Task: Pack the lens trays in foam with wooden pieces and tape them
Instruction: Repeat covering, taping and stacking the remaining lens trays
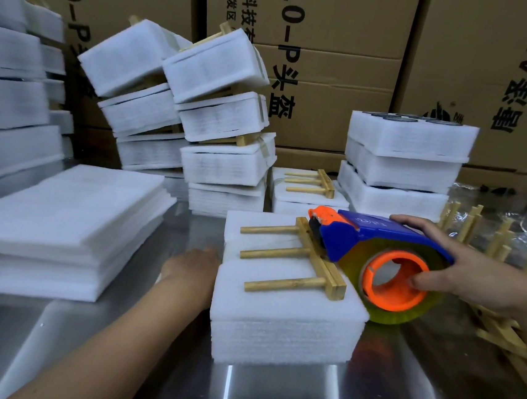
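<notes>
A white foam pack (280, 313) stands on the metal table (113, 345) in front of me. On its top lies a wooden piece (311, 261), a bar with three dowels pointing left. My right hand (464, 270) grips a blue and orange tape dispenser (378, 258) with a yellowish roll, its orange nose touching the wooden bar. My left hand (194, 270) rests against the pack's left side; its fingers are partly hidden behind the foam.
Flat foam sheets (63, 228) are stacked at the left. Taped foam packs (219, 114) lean in piles behind, and a stack with lens trays (405, 155) stands back right. Loose wooden pieces (502, 248) lie at the right. Cardboard boxes (335, 45) form the back wall.
</notes>
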{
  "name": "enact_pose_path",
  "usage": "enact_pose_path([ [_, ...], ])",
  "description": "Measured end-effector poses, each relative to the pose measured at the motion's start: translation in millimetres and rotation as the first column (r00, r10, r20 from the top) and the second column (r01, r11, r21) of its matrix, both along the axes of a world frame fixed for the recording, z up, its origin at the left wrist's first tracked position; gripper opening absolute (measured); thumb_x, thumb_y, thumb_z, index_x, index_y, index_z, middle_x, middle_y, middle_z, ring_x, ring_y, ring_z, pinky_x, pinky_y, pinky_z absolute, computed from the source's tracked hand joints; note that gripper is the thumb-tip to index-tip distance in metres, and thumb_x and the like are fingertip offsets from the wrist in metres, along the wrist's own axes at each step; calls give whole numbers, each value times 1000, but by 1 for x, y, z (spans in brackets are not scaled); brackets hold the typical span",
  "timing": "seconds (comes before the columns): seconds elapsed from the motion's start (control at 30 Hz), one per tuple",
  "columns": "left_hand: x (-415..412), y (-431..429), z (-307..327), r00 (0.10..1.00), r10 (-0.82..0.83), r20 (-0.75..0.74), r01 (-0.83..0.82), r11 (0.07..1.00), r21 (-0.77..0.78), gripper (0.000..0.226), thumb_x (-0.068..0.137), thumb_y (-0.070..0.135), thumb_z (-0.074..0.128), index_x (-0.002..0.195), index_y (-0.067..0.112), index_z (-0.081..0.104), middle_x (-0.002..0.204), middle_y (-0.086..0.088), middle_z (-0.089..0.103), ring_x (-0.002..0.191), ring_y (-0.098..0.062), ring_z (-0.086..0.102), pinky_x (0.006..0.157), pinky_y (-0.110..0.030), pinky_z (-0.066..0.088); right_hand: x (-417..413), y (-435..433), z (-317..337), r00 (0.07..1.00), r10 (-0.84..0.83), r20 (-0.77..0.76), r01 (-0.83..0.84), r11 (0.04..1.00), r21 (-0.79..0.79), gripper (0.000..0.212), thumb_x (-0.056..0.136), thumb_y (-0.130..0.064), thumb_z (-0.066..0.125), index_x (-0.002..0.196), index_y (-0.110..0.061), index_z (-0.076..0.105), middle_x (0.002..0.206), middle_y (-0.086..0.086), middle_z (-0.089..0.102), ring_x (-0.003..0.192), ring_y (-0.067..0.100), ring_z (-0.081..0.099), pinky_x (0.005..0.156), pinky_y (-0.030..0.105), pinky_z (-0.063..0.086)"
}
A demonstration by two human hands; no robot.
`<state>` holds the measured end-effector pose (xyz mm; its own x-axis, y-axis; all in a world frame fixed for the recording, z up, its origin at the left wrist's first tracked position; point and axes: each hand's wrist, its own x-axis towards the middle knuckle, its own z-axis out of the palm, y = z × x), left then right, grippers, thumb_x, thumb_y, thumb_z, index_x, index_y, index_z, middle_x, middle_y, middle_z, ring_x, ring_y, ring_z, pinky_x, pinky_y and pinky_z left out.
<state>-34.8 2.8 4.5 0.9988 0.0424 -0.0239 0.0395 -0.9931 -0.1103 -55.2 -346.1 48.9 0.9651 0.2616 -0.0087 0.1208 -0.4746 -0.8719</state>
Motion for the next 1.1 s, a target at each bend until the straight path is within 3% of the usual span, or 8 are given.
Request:
enact_pose_path([
  [0.2,1,-5,-1,994,40,-103,-38,999,22,47,98,30,41,139,9,32,142,-10,35,131,-26,35,100,-36,38,-1,1,0,1000,-6,-4,6,1000,0,82,76,4,70,117,-63,47,115,-1,63,98,22,68,82,40,55],
  [0.53,-1,-6,1,996,39,-80,-39,999,-1,52,96,33,46,140,11,28,141,-10,35,131,-26,34,99,-36,38,-4,5,2,1000,-2,-17,2,1000,7,81,78,5,68,114,-65,47,114,-1,63,96,21,68,79,36,57],
  [0.73,12,9,3,993,25,-119,-51,975,-217,29,95,26,44,115,7,52,116,-8,56,106,-24,55,92,-34,47,-6,5,3,1000,-1,-20,1,1000,1,83,77,5,69,114,-66,45,116,0,61,95,20,68,75,33,57],
  [0.83,16,13,9,979,116,167,-16,863,-505,16,96,23,41,99,9,49,96,-5,57,90,-26,57,77,-38,48,-6,6,3,1000,2,-20,-3,1000,-1,83,77,5,69,113,-66,46,116,0,62,96,21,68,78,36,57],
  [0.93,5,4,22,806,168,568,369,607,-704,15,96,37,38,85,30,45,90,11,57,77,-2,50,59,-22,34,-7,7,4,1000,1,-21,-1,1000,-8,82,77,4,69,113,-66,45,117,0,61,96,20,68,81,38,57],
  [0.97,0,1,28,788,103,607,483,507,-714,15,94,46,38,90,35,48,98,18,57,84,4,51,64,-18,35,-7,7,4,1000,1,-22,-1,1000,-10,82,77,3,70,114,-66,45,118,0,60,96,20,68,81,38,57],
  [1.03,-7,-6,35,813,-150,563,576,354,-737,43,83,68,35,117,46,49,128,27,48,111,9,46,86,-18,36,-8,7,5,1000,2,-23,-3,1000,-16,82,77,3,70,116,-65,44,117,0,60,94,18,68,77,34,57],
  [1.1,-12,-13,35,858,-334,390,501,377,-779,76,70,86,30,137,50,33,147,29,26,133,6,25,106,-22,23,-9,8,5,1000,-1,-20,0,1000,-17,82,78,4,68,117,-64,43,115,0,60,92,17,69,72,31,57],
])
